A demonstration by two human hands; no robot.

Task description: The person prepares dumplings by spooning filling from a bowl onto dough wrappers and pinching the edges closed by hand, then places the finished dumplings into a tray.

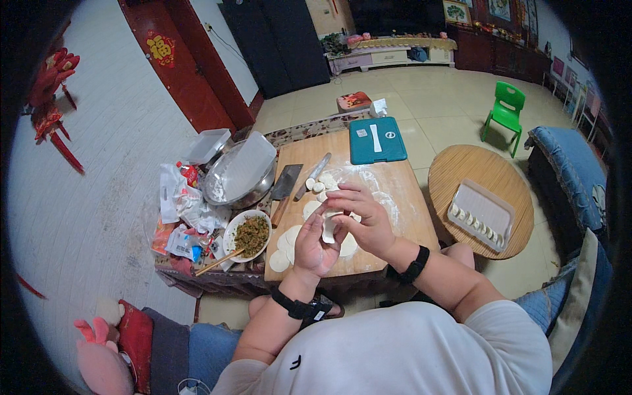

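A folded dough wrapper (328, 232) is held up over the wooden board (326, 143). My left hand (316, 249) cradles it, and my right hand (368, 219) has its thumb and fingers at the wrapper's upper edge. Whether filling is inside cannot be seen. Flat round wrappers (280, 260) lie left of my hands, some overlapping, and another wrapper (348, 246) is partly hidden beneath them. Small dough pieces (318, 187) sit beyond my fingers on the floured wood. A white bowl of chopped filling (251, 234) stands left of the board, with chopsticks (219, 261) resting on its rim.
A cleaver (286, 182) and a rolling pin (316, 170) lie on the board, a teal lidded box (377, 140) at its far edge. Metal basins (237, 190) and plastic bags (195, 210) crowd the left. Dumplings line a plastic tray (498, 210) on a round table (454, 170).
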